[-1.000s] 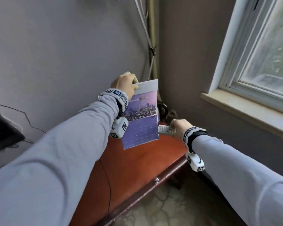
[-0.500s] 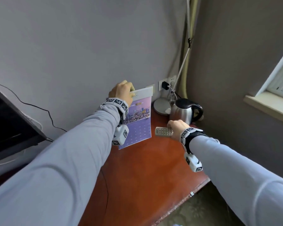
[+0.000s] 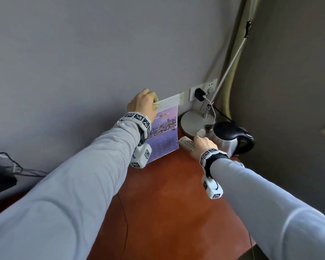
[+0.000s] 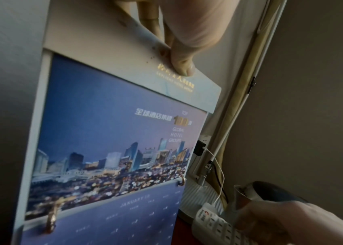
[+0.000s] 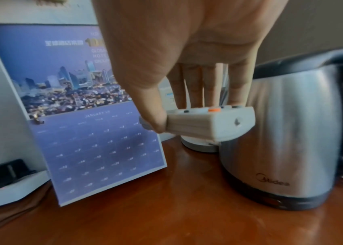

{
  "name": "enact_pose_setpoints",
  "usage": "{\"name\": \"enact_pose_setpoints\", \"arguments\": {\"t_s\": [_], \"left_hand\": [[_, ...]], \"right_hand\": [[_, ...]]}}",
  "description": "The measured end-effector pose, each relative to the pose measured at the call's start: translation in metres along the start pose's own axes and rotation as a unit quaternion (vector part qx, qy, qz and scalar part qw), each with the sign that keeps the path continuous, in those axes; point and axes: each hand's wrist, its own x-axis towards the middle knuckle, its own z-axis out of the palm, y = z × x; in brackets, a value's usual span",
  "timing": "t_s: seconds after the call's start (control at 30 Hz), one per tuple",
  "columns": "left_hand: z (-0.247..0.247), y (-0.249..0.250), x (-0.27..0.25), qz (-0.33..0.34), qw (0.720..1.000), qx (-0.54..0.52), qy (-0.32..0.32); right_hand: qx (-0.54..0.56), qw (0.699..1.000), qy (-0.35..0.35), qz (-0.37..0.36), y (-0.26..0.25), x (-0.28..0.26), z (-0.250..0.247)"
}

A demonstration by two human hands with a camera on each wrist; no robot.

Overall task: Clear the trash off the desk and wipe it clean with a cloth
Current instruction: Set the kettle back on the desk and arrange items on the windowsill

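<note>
A person's left hand pinches the top edge of a purple wall calendar at centre frame, its lower edge close to the wooden desk, against the grey wall. To its right, the right hand grasps a white remote control between thumb and fingers, lifted clear of the desk just beside a steel kettle and a lamp base. No trash or cloth is visible in these views. The pair appear to be getting tidied away from the wiping area; setting them down well apart from the kettle, calendar kept flat to the wall, should leave the surface open for the cloth.
</note>
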Motion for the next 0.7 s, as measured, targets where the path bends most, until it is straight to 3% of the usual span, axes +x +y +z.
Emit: {"name": "enact_pose_setpoints", "arguments": {"t_s": [0.2, 0.43, 0.7], "left_hand": [[0.029, 0.005, 0.044, 0.015, 1.0, 0.014, -0.005], [0.043, -0.005, 0.068, 0.006, 1.0, 0.018, 0.022], [0.052, -0.015, 0.073, 0.02, 0.999, -0.008, 0.036]], "right_hand": [[0.03, 0.999, -0.018, 0.016, 0.0, 0.052, 0.011], [0.018, 0.999, -0.035, 0.001, 0.002, 0.072, 0.037], [-0.047, 0.99, -0.09, -0.093, 0.004, 0.091, 0.063]]}}
